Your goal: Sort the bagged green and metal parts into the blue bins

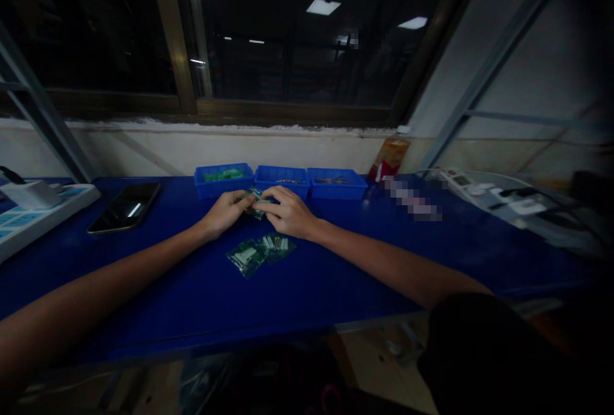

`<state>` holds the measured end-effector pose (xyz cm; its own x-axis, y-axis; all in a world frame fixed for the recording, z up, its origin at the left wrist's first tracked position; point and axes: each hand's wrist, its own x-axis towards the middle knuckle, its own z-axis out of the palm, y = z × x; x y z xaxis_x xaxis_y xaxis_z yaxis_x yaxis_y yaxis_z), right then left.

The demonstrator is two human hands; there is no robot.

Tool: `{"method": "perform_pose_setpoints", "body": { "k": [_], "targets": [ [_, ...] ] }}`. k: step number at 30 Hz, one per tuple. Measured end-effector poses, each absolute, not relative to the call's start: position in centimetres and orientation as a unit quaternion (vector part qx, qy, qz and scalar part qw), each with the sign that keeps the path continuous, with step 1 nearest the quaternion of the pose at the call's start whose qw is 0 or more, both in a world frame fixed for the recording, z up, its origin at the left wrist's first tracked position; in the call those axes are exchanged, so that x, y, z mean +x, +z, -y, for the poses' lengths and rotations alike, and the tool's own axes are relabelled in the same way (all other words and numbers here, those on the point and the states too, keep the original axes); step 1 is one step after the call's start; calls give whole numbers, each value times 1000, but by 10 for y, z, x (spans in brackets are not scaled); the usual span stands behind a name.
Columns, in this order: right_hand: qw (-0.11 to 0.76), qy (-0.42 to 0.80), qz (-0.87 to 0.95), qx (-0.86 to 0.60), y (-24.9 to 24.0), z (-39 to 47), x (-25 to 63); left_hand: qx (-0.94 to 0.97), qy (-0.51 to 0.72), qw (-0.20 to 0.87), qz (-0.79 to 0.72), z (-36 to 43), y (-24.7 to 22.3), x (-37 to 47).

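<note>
Between my two hands is a small clear plastic bag (256, 194), held just in front of the blue bins. My left hand (226, 211) pinches its left side with thumb and fingers. On its right side, the fingers of my right hand (290, 211) are closed at the bag, and they partly cover it. What the bag contains is too dark to make out. Nearer to me on the blue table, two more clear bags lie flat and touch: a left bag (246, 256) with pale pieces inside and a right bag (279, 245) with several small light strips.
Three blue bins stand in a row: a left bin (224, 192) with green material, a middle bin (301, 189) and a right bin (337, 192) with small metallic pieces. A phone (125, 208) and power strip (48, 217) lie left. A bottle (391, 156) and cabled white devices (480, 191) are right.
</note>
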<state>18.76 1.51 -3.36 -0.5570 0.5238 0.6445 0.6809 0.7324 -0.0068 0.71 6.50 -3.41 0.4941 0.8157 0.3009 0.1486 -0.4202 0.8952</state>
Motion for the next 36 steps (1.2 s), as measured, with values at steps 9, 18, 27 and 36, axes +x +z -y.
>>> {"method": "perform_pose_setpoints", "body": {
  "k": [9, 18, 27, 36],
  "targets": [
    [361, 78, 808, -459, -30, -20, 184, 871, 394, 172, -238, -53, -32, 5],
    [394, 138, 778, -470, -37, -26, 188, 946, 287, 25, -147, -50, -34, 6],
    [473, -48, 775, -416, -35, -19, 184, 946, 250, 79, -192, -42, -25, 8],
    [312, -99, 876, -355, -36, -12, 185, 775, 346, 374, -373, -62, -28, 3]
  ]
}}
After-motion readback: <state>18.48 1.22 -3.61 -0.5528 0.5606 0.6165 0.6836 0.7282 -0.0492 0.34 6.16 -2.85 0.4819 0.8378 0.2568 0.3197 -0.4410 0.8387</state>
